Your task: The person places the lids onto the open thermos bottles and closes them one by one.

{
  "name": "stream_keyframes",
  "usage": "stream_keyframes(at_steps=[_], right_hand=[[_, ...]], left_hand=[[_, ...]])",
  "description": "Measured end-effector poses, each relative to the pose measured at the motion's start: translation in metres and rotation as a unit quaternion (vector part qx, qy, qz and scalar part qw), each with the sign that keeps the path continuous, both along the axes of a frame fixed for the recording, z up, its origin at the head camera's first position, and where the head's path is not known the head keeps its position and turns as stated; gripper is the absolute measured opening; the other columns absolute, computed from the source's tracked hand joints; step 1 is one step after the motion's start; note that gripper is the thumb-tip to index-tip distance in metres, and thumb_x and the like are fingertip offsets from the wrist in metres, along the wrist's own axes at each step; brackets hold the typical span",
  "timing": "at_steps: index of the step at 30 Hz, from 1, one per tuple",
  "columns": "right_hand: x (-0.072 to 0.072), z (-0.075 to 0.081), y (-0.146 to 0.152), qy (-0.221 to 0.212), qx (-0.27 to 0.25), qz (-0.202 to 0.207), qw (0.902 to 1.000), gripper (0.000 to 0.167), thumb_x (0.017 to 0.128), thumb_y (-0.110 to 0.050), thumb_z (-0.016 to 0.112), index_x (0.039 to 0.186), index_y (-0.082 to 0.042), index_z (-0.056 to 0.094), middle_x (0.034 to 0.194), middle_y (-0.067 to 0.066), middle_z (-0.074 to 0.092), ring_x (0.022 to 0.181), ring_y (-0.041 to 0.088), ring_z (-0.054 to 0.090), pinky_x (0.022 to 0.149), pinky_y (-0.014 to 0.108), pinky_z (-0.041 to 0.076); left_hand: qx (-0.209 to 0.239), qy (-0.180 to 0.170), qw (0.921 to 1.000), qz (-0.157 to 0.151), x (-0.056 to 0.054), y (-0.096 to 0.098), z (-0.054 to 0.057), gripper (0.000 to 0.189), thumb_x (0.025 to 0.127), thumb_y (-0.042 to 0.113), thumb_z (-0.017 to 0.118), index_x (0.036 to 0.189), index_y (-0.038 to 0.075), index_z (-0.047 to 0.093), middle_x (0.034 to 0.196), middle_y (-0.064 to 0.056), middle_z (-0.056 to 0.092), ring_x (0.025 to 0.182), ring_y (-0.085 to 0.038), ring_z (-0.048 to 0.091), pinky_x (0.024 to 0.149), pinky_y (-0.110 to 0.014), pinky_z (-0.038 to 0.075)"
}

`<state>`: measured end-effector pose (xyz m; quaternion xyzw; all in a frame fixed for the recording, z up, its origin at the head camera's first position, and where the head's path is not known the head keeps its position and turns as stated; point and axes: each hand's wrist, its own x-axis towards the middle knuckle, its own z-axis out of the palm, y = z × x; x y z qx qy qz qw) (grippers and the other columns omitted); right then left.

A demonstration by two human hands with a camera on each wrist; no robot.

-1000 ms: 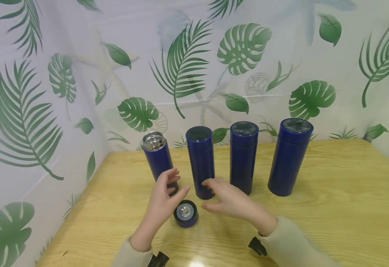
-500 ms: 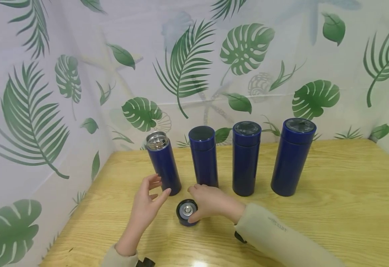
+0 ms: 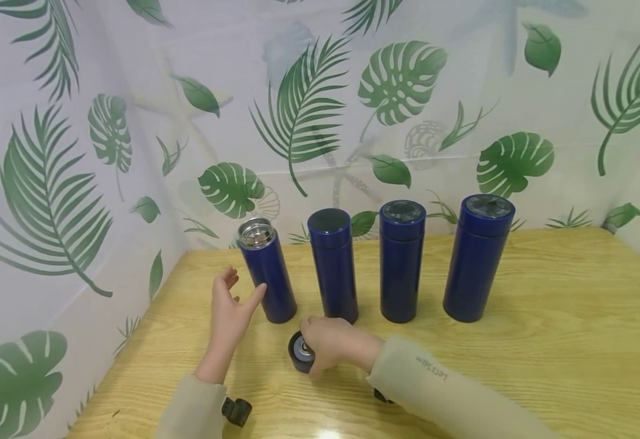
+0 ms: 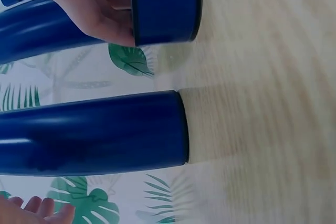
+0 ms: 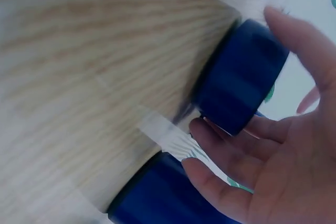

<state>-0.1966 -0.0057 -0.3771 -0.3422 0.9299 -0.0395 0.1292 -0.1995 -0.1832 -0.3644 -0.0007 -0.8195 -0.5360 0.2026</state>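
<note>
A dark blue bottle lid (image 3: 298,352) lies on the table with its inner side up. My right hand (image 3: 327,342) holds it from the right, thumb at the near side and fingers at the far side, hiding part of it. The lid (image 5: 241,77) shows between thumb and fingers in the right wrist view. At the left stands an uncapped blue thermos bottle (image 3: 270,280) with a bare steel mouth. Beside it is my left hand (image 3: 230,311), thumb and fingers spread, holding nothing; its fingertips (image 4: 39,205) appear in a corner of the left wrist view.
Three capped blue bottles stand upright in a row to the right: one behind the lid (image 3: 333,268), one in the middle (image 3: 400,268) and one farthest right (image 3: 473,268). A leaf-patterned cloth (image 3: 309,183) hangs behind the wooden table (image 3: 561,341).
My right hand has moved left and down onto the lid and taken hold of it. My left hand has drawn left, away from the lid. The bottles stay in place.
</note>
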Motion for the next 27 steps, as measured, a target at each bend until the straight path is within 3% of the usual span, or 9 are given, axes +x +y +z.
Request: stream_keyframes(at_steps=[7,13,20,27], right_hand=[[-0.002,-0.005,0.004,-0.022,-0.026,-0.018,0.9992,0.077,0.066,-0.030,0.077,0.126,0.001,0.041,0.117,0.012,0.049,0.097,0.020,0.053,0.074,0.027,0.045],[-0.003,-0.004,0.013,-0.050,-0.111,-0.037,0.9918,0.069,0.063,-0.020,0.076,0.119,0.001,0.043,0.106,0.012,0.050,0.084,0.016,0.052,0.068,0.025,0.044],[0.001,0.007,0.030,-0.071,-0.192,-0.041,0.9779,0.066,0.061,-0.012,0.074,0.117,0.000,0.042,0.103,0.008,0.046,0.083,0.014,0.049,0.069,0.025,0.043],[0.005,0.020,0.053,-0.065,-0.268,-0.037,0.9604,0.066,0.061,-0.013,0.074,0.118,0.000,0.042,0.101,0.004,0.049,0.087,0.016,0.049,0.073,0.030,0.043]], left_hand=[[0.050,-0.009,0.9987,0.006,-0.027,0.007,-0.004,0.080,0.077,0.025,0.069,0.133,-0.004,0.020,0.134,-0.019,0.029,0.124,-0.030,0.027,0.095,-0.046,0.029],[0.100,-0.019,0.9947,0.017,-0.037,0.007,-0.005,0.083,0.074,0.024,0.072,0.134,0.000,0.020,0.134,-0.016,0.031,0.124,-0.027,0.028,0.097,-0.046,0.027],[0.084,-0.023,0.9959,-0.026,-0.039,0.009,-0.010,0.088,0.071,0.025,0.076,0.136,0.007,0.020,0.134,-0.014,0.030,0.123,-0.028,0.029,0.096,-0.051,0.025],[0.039,-0.030,0.9986,-0.021,-0.040,0.016,-0.011,0.080,0.072,0.025,0.074,0.132,0.003,0.026,0.127,-0.018,0.038,0.116,-0.031,0.038,0.091,-0.049,0.033]])
